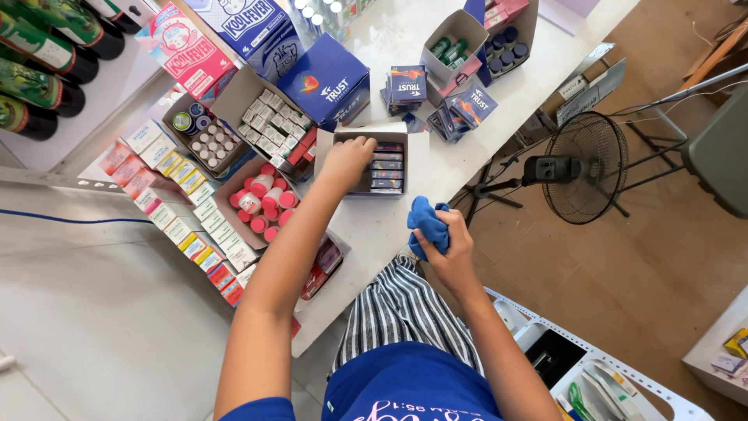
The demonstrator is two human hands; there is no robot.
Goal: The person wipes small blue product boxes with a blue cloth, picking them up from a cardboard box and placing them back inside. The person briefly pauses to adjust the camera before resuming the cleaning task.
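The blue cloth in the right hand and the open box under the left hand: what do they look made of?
The blue cloth, bunched in the right hand, looks like soft matte fabric, possibly microfibre: it creases and folds loosely. The open box, which the left hand reaches into, looks like thin white card: flat folded flaps with crisp edges, no gloss.

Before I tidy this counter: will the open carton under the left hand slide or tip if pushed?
The carton looks like thin cardboard, so it is probably light and would likely slide on the smooth white counter. It is low and wide, so tipping seems unlikely. The left hand reaching inside may steady it.
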